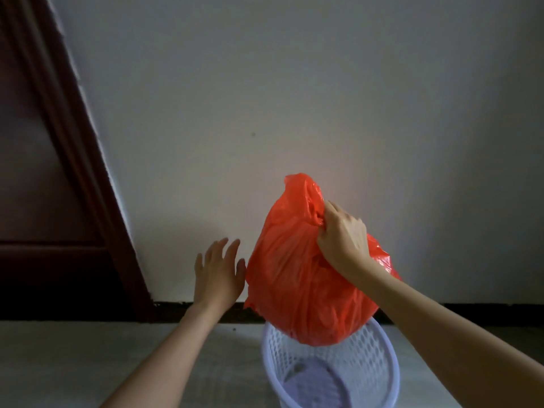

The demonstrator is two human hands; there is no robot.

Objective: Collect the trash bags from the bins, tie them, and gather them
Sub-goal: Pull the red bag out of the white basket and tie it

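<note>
A full orange-red trash bag (297, 278) hangs in the air just above a pale lavender mesh bin (368, 375). My right hand (343, 235) grips the bunched neck of the bag near its top. The bag's bottom sits at the level of the bin's far rim. My left hand (219, 270) is spread flat with straight fingers, just left of the bag, its thumb close to the plastic. The bin's inside shows its grey bottom.
A plain white wall (294, 98) stands right behind the bin, with a dark skirting strip (485, 312) along the floor. A dark red-brown door and frame (44, 172) fill the left side. The floor (73, 363) is pale grey.
</note>
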